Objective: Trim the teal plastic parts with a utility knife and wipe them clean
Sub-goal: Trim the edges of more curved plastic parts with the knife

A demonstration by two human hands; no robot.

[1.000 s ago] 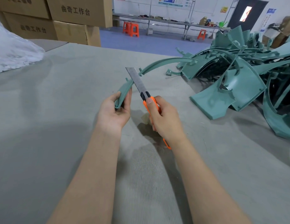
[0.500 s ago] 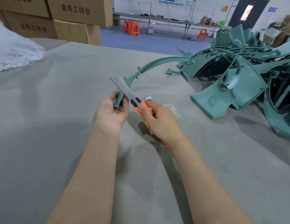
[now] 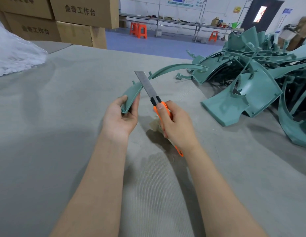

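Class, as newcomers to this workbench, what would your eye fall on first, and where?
At centre, the right hand grips an orange utility knife whose long blade crosses the curved teal strip held by the left hand. On the right, a tangled pile of teal parts sprawls over the grey table.

**Teal Parts, Orange Knife, Grey Table**

The curved plastic part [image 3: 131,97] is teal, the same teal as the pile of parts [image 3: 254,89]. The utility knife [image 3: 153,98] has an orange handle, a black collar and a dull grey blade. The table covering [image 3: 55,125] is grey with fine ribbed lines. The cardboard boxes [image 3: 84,11] are brown with black characters, the stools [image 3: 141,31] orange, the floor [image 3: 148,43] blue.
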